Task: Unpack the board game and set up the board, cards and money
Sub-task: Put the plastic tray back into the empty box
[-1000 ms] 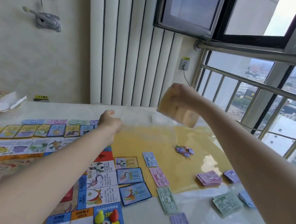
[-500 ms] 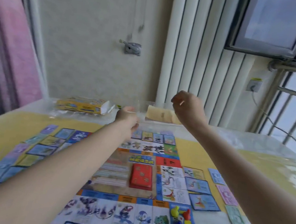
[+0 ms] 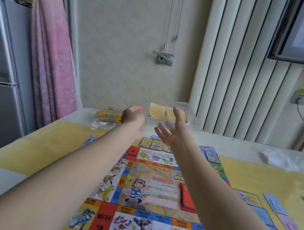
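Both bare arms reach across a game board (image 3: 147, 191) laid flat on the yellow-covered tabletop (image 3: 28, 147). The right hand (image 3: 172, 132) is spread wide, its grip empty, just before a clear plastic tray (image 3: 182, 111) holding a tan card stack (image 3: 162, 112). The left hand (image 3: 133, 116) is loosely curled; its grip cannot be told. A red card deck (image 3: 185, 199) lies on the board's centre.
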The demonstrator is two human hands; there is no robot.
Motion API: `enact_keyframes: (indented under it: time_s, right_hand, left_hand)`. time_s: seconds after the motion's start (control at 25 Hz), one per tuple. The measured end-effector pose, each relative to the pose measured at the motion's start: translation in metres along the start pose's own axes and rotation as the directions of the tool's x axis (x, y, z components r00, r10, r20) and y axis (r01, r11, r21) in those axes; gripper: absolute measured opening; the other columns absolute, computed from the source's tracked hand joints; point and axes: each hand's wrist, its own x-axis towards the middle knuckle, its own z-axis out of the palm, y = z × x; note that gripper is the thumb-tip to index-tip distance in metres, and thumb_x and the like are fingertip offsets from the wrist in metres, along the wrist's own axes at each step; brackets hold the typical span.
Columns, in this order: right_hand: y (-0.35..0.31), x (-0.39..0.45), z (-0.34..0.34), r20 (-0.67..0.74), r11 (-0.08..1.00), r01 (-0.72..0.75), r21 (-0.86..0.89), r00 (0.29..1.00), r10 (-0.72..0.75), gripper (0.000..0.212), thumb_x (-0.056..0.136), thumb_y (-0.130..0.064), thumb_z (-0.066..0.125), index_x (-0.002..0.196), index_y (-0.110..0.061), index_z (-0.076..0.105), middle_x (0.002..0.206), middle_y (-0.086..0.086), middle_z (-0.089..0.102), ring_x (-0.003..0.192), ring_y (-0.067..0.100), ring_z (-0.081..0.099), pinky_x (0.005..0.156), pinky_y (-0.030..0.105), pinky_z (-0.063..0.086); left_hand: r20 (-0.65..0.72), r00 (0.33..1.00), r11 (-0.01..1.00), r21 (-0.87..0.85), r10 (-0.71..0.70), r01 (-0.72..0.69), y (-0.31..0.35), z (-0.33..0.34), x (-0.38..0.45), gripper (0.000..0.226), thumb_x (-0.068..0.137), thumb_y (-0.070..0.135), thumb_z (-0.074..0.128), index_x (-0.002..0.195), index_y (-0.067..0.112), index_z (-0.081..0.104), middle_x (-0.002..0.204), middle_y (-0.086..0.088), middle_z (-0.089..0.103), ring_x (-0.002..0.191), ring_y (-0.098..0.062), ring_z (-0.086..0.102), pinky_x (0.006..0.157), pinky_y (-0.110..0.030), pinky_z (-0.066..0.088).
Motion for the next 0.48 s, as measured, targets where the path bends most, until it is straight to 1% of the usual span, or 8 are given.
enact_keyframes:
  time_s: [0.08, 0.12, 0.2, 0.24, 0.28, 0.36, 0.4, 0.48]
  right_hand:
    - [0.012, 0.025, 0.018, -0.058, 0.999, 0.021, 0.044, 0.998, -0.019, 0.040, 0.080, -0.019, 0.069, 0.110, -0.007, 0.047, 0.121, 0.012, 0.054, 0.083, 0.026, 0.062, 0.043, 0.025, 0.054]
    - [0.012, 0.038, 0.024, -0.085, 0.998, 0.039, 0.044, 0.996, -0.035, 0.038, 0.079, -0.013, 0.069, 0.111, -0.006, 0.049, 0.119, 0.012, 0.057, 0.073, 0.024, 0.060, 0.037, 0.024, 0.050]
    - [0.003, 0.060, 0.028, -0.137, 0.997, 0.072, -0.031, 0.988, -0.076, 0.045, 0.078, -0.008, 0.068, 0.119, -0.006, 0.049, 0.115, 0.012, 0.060, 0.061, 0.023, 0.060, 0.033, 0.022, 0.046]
    - [-0.005, 0.068, 0.025, -0.155, 0.995, 0.074, -0.074, 0.984, -0.085, 0.046, 0.079, -0.008, 0.068, 0.121, -0.007, 0.048, 0.109, 0.011, 0.061, 0.055, 0.022, 0.060, 0.032, 0.021, 0.045]
    - [-0.013, 0.076, 0.021, -0.158, 0.991, 0.071, -0.110, 0.983, -0.088, 0.044, 0.080, -0.009, 0.067, 0.120, -0.008, 0.048, 0.101, 0.010, 0.060, 0.052, 0.020, 0.060, 0.031, 0.021, 0.044]
    - [-0.027, 0.090, 0.006, -0.158, 0.985, 0.050, -0.166, 0.985, -0.076, 0.036, 0.083, -0.013, 0.064, 0.116, -0.011, 0.049, 0.088, 0.009, 0.058, 0.059, 0.019, 0.058, 0.032, 0.022, 0.047]
    - [-0.032, 0.098, -0.002, -0.171, 0.985, 0.043, -0.169, 0.983, -0.073, 0.036, 0.083, -0.013, 0.065, 0.115, -0.012, 0.049, 0.087, 0.009, 0.057, 0.063, 0.019, 0.057, 0.033, 0.023, 0.048]
    - [-0.037, 0.116, -0.012, -0.210, 0.986, 0.046, -0.162, 0.974, -0.080, 0.045, 0.080, -0.014, 0.068, 0.121, -0.011, 0.049, 0.099, 0.009, 0.059, 0.066, 0.021, 0.058, 0.034, 0.023, 0.048]
  left_hand:
    - [0.080, 0.997, 1.000, 0.022, 0.010, -0.012, -0.001, -0.007, 0.014, 0.044, 0.091, -0.008, 0.039, 0.128, 0.012, 0.052, 0.096, -0.007, 0.057, 0.073, -0.020, 0.055, 0.070, -0.030, 0.049]
    - [0.132, 0.991, 0.999, 0.034, 0.018, -0.023, 0.000, -0.011, 0.023, 0.042, 0.091, -0.005, 0.043, 0.129, 0.012, 0.050, 0.092, -0.006, 0.056, 0.070, -0.019, 0.054, 0.066, -0.029, 0.047]
    - [0.205, 0.975, 0.983, 0.144, 0.081, -0.112, 0.002, -0.020, 0.051, 0.040, 0.093, 0.010, 0.051, 0.132, 0.014, 0.046, 0.112, -0.009, 0.058, 0.093, -0.025, 0.059, 0.078, -0.032, 0.047]
    - [0.215, 0.965, 0.935, 0.285, 0.153, -0.212, 0.001, -0.025, 0.069, 0.040, 0.093, 0.016, 0.051, 0.133, 0.014, 0.045, 0.123, -0.008, 0.055, 0.108, -0.027, 0.055, 0.086, -0.033, 0.044]
    - [0.235, 0.941, 0.811, 0.483, 0.244, -0.331, -0.002, -0.031, 0.088, 0.041, 0.093, 0.017, 0.049, 0.134, 0.014, 0.044, 0.129, -0.008, 0.052, 0.116, -0.027, 0.051, 0.092, -0.031, 0.041]
    - [0.382, 0.851, 0.361, 0.784, 0.361, -0.506, -0.014, -0.036, 0.126, 0.045, 0.092, 0.005, 0.043, 0.136, 0.014, 0.042, 0.134, -0.011, 0.048, 0.121, -0.029, 0.046, 0.097, -0.033, 0.038]
    - [0.474, 0.811, 0.142, 0.827, 0.343, -0.543, -0.022, -0.032, 0.141, 0.052, 0.090, -0.001, 0.040, 0.138, 0.016, 0.039, 0.136, -0.011, 0.044, 0.123, -0.030, 0.043, 0.100, -0.036, 0.037]
    - [0.593, 0.776, -0.166, 0.805, 0.214, -0.570, -0.039, -0.015, 0.158, 0.062, 0.089, -0.006, 0.035, 0.143, 0.023, 0.031, 0.143, -0.012, 0.032, 0.129, -0.035, 0.032, 0.105, -0.040, 0.030]
